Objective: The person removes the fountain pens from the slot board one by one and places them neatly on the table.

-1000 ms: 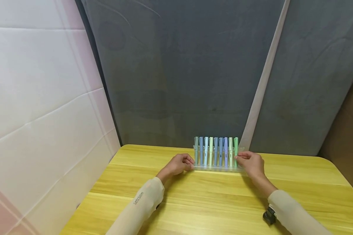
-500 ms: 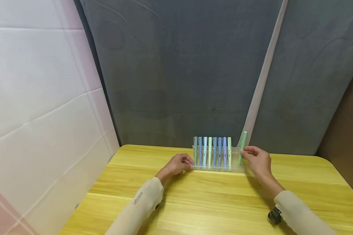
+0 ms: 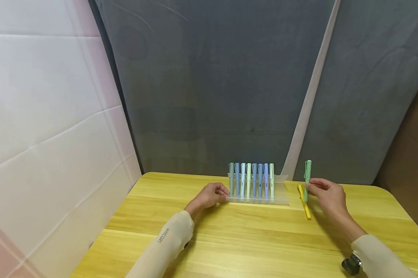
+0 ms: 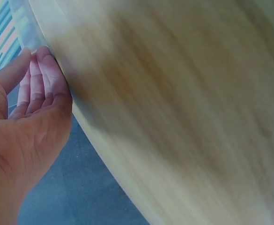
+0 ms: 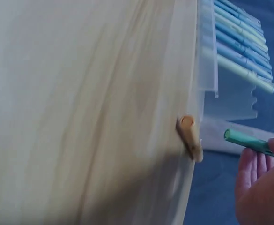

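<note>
A clear pen rack stands at the back of the table, holding a row of upright capped pens in blue, green, purple and pale yellow. My left hand grips the rack's left front corner between thumb and fingertips; in the left wrist view the hand hides part of that corner. To the right of the rack, my right hand pinches a green pen upright, cap at the top. Just beside it a yellow pen lies on the table. The right wrist view shows the green pen's lower end free of the rack.
The wooden table ends at a dark grey curtain right behind the rack. White panels rise on the left, and a brown surface stands on the right.
My right hand has lifted the green pen out of the rack's right end and carried it rightward. The yellow pen now shows. My left hand has stayed on the rack's corner.
</note>
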Action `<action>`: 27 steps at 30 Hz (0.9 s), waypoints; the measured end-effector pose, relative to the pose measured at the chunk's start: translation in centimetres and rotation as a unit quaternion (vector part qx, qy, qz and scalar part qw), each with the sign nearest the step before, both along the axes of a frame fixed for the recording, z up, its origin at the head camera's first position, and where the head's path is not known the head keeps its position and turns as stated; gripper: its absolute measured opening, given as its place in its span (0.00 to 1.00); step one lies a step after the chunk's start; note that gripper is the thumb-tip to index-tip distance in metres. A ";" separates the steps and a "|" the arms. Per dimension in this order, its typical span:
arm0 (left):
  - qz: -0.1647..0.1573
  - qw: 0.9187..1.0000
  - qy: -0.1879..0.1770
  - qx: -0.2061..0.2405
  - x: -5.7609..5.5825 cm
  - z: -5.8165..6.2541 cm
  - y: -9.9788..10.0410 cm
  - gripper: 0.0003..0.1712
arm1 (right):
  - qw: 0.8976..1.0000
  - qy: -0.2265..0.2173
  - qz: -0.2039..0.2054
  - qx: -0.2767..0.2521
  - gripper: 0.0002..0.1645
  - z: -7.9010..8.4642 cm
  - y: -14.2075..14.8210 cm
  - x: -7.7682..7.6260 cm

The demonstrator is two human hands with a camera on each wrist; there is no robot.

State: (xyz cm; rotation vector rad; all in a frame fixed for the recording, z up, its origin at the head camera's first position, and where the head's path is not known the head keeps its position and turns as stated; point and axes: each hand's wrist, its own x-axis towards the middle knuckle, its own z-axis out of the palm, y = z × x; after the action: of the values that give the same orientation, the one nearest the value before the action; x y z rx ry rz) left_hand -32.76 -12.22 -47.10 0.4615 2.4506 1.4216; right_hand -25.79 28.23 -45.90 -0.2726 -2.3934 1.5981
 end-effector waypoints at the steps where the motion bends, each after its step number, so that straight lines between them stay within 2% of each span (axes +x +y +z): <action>1: 0.000 1.000 0.000 0.001 0.0 0.0 0.0 0.08 | 1.000 -0.006 -0.003 0.001 0.29 -0.1 0.2 0.1; 6: 0.000 1.000 0.001 0.001 0.1 -0.1 0.0 0.08 | 0.999 -0.033 -0.013 0.018 0.28 -0.6 1.3 0.4; 13: 0.004 1.000 -0.003 0.005 -0.2 -0.4 0.0 0.08 | 0.995 -0.084 0.005 0.050 0.29 -1.2 2.3 0.6; 16: 0.002 1.000 -0.002 0.004 -0.2 -0.4 0.0 0.08 | 0.992 -0.100 0.007 0.079 0.27 -1.4 2.6 0.6; 23: -0.001 1.000 0.003 0.005 -0.3 -0.5 -0.1 0.08 | 0.981 -0.117 0.046 0.151 0.25 -1.8 2.8 0.4; 27: 0.002 1.000 0.001 0.004 -0.3 -0.5 -0.1 0.08 | 0.977 -0.118 0.048 0.173 0.22 -1.6 2.6 0.3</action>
State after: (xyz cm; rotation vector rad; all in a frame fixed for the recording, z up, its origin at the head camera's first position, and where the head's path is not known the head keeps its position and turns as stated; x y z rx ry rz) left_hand -33.07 -12.33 -47.64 0.4600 2.4503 1.4339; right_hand -25.51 30.82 -47.52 -0.2973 -2.8522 1.2080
